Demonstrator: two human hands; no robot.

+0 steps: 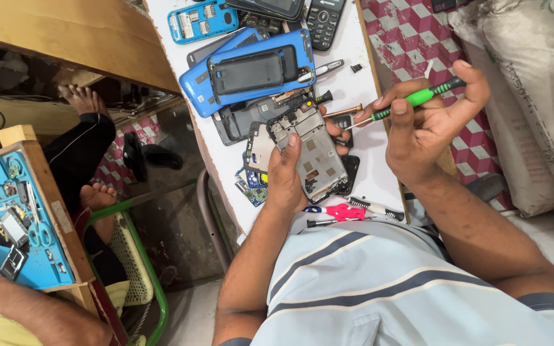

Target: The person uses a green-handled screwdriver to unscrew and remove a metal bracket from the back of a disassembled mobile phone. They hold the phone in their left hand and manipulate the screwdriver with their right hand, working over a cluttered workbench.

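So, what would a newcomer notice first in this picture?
First the opened phone at the centre, gripped by the left hand over the white table. Next the green-handled screwdriver in the right hand, its tip near the phone. Above them lies a bright blue phone cover.

Opened grey phone chassis (309, 150), back cover off, metal shields and board exposed, tilted above white tabletop. Slim screwdriver with green-and-black grip (411, 100) angled down-left, metal tip near chassis upper right edge.
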